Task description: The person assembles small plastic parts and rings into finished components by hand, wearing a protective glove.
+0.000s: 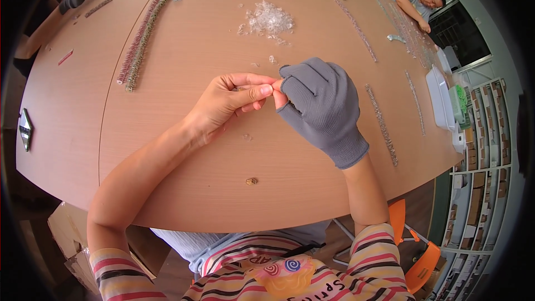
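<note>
Above the middle of the table, my bare left hand (pixel 231 102) and my right hand (pixel 327 106), in a grey glove that leaves the fingertips bare, meet at their tips. Thumb and finger of each are pinched together; whatever lies between them is too small or hidden to make out. Just beyond the fingertips lies a small clear plastic piece (pixel 272 59). Farther off is a heap of clear plastic pieces (pixel 270 18). A small golden-brown object (pixel 252 181) rests on the table nearer to me, and a few faint clear bits (pixel 247 137) lie below my left hand.
Two long bundles of strung rings, one reddish (pixel 142 42) and one olive (pixel 146 44), lie at the left. Thin strips of clear pieces (pixel 382 125) line the right side, near a white tray (pixel 440 97). A phone-like dark object (pixel 25 129) sits far left. Co-workers (pixel 418 1) occupy the far corners.
</note>
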Demonstrator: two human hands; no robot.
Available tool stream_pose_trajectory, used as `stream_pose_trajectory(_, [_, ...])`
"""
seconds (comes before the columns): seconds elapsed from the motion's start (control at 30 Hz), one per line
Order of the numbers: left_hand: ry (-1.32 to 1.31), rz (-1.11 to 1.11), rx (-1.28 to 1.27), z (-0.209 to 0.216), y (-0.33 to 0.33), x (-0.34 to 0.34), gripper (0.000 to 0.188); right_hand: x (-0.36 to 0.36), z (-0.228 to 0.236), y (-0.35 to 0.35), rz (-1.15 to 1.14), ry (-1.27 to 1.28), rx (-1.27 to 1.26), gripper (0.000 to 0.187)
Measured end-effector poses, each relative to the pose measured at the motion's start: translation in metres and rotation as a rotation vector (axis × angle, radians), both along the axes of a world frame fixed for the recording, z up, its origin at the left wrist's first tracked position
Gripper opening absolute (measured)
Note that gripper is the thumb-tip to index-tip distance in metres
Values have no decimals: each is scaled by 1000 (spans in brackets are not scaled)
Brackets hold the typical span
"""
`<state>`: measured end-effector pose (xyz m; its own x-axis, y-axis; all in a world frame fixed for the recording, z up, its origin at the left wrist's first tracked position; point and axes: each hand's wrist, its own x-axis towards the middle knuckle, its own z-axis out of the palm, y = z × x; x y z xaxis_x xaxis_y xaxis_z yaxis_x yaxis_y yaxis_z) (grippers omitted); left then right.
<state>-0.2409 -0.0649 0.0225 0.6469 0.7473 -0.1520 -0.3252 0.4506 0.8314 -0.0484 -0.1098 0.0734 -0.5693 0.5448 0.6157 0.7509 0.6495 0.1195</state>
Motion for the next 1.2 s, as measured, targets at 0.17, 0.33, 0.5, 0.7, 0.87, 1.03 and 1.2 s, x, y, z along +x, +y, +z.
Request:
stream_pose_trajectory(0.17, [5,-21,1,-3,0,1,25,-3,-5,6,17,5,61,22])
stream_pose_trajectory(0.33, [-110,-5,-5,-4,-2,6,24,0,-7,8,15,28,96,22])
stream_pose_trajectory(0.5, [-94,103,-13,0,-11,13,22,-2,-10,8,-23,7,125,22])
stream_pose_trajectory(0.7, [-138,191,-5,-5,0,3,23,10,-2,9,-133,134,55,20])
stream_pose_trajectory(0.87, [-201,171,-100,-1,-2,9,20,42,-17,27,-523,193,-266,14])
stream_pose_trajectory(1.03, [-396,156,-204,-24,12,-11,19,34,-12,16,-294,261,-658,24])
stream_pose_trajectory(1.2, [-220,214,-116,-13,7,-1,22,32,-28,15,-173,103,-636,25])
